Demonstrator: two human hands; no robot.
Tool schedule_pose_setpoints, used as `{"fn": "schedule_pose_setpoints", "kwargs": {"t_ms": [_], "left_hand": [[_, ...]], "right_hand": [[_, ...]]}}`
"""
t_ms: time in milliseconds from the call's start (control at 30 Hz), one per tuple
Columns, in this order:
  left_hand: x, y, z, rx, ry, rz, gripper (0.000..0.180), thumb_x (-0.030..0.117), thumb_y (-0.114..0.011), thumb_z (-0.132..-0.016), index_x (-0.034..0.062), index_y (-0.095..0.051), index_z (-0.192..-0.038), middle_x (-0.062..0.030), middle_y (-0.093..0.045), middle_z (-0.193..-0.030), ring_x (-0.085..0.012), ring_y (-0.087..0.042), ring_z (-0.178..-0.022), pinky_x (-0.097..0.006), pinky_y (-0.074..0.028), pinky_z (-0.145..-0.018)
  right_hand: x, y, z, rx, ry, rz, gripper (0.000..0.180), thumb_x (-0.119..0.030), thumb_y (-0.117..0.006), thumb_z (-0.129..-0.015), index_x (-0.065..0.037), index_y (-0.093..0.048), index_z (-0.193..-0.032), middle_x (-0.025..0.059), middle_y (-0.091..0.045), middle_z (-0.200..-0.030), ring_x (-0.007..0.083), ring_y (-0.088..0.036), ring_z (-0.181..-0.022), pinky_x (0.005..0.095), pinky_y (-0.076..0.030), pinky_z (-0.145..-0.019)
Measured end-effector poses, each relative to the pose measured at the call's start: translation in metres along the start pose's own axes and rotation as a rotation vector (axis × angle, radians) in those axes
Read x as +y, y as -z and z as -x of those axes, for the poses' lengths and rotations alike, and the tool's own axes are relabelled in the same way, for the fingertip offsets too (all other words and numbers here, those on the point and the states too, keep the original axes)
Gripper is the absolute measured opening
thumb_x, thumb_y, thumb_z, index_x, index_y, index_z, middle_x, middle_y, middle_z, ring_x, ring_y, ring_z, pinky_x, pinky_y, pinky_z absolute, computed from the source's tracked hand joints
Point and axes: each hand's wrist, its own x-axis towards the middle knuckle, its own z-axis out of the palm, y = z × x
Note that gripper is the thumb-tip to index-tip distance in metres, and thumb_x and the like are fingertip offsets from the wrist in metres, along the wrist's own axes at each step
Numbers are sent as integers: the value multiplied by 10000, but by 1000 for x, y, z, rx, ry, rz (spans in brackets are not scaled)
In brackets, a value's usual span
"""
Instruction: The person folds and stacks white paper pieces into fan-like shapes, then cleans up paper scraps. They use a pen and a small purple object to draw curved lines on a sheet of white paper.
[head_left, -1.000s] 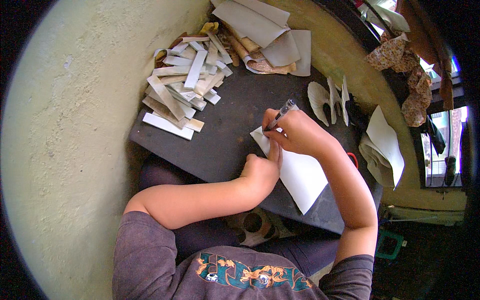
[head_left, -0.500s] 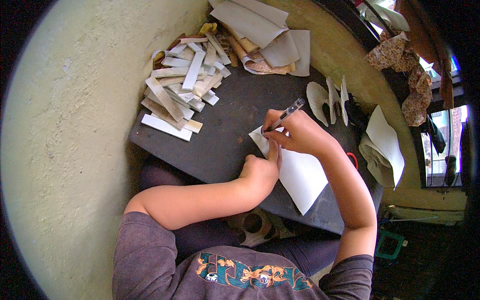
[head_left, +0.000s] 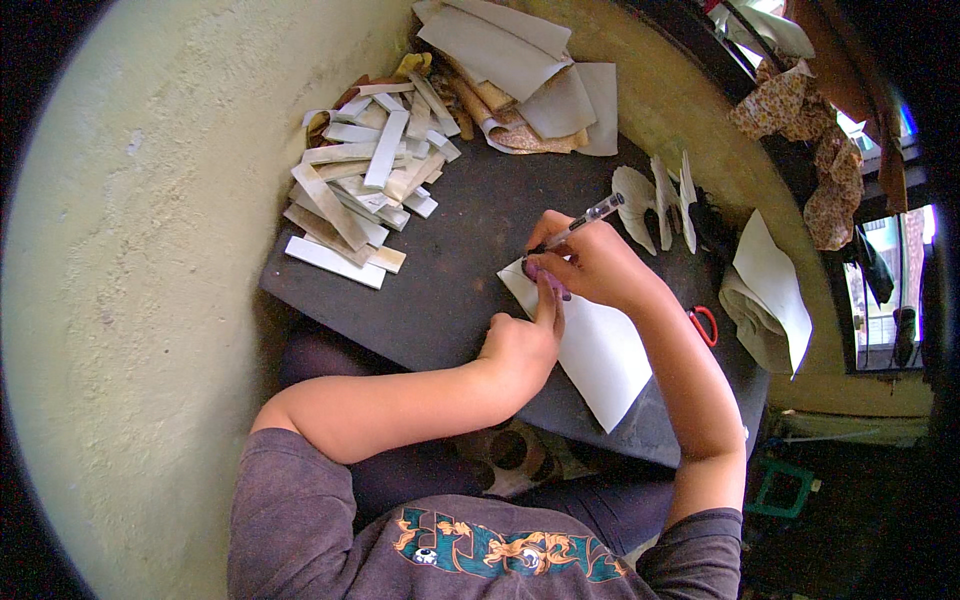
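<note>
A white sheet (head_left: 607, 355) lies slantwise on the dark board (head_left: 440, 300), with its narrow far end under both hands. My right hand (head_left: 600, 262) is closed around a clear-barrelled pen (head_left: 602, 209), its tip down near the far corner of the sheet. Close against it, my left hand (head_left: 525, 345) rests on the sheet's left edge. Its index finger stretches toward the pen tip and the thumb stands apart. A purplish patch shows between the fingertips; what it is I cannot make out.
Stacked white and beige strips (head_left: 375, 165) cover the far left of the board. Folded sheets (head_left: 540, 70) lie at the back. Curved white pieces (head_left: 640, 200) stand at the right, near red-handled scissors (head_left: 705, 325) and a curled white sheet (head_left: 768, 295). A wall (head_left: 150, 300) rises at left.
The pen has tipped lower to the right within my right hand. My right forearm has shifted slightly left, uncovering more of the red handle. My left hand stays in place.
</note>
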Motion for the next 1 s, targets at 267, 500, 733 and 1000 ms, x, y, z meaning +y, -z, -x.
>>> {"fn": "schedule_pose_setpoints", "kwargs": {"t_ms": [267,500,733,1000], "left_hand": [[-1,-1,0,-9,3,21,628,216,-579,-762,-64,-432,-1305,-348,-397,-1318,-183,-582,-449,-326,-456,-433],[1,0,-1,-24,13,12,614,211,-564,-772,-57,-432,-1309,-346,-386,-1329,-194,-599,-474,-327,-474,-454],[0,4,-2,-47,25,34,620,210,-564,-757,-45,-439,-1308,-318,-417,-1325,-162,-596,-467,-309,-471,-460],[0,3,-1,-18,24,-8,619,212,-559,-761,-39,-444,-1315,-330,-393,-1349,-160,-590,-452,-303,-459,-453]], "right_hand": [[7,-5,-1,4,-77,-82,154,-119,-645,-798,-42,-580,-914,151,-653,-708,261,-668,-663,354,-509,-605],[10,-8,3,61,8,-43,166,-119,-646,-811,-21,-571,-922,140,-660,-699,193,-672,-637,317,-504,-533],[11,-7,6,150,-194,-228,104,-42,-618,-853,6,-558,-924,82,-647,-799,125,-646,-738,267,-508,-627],[5,-11,8,114,-174,-189,137,-75,-640,-843,11,-569,-923,109,-680,-786,167,-679,-747,292,-519,-639]]}}
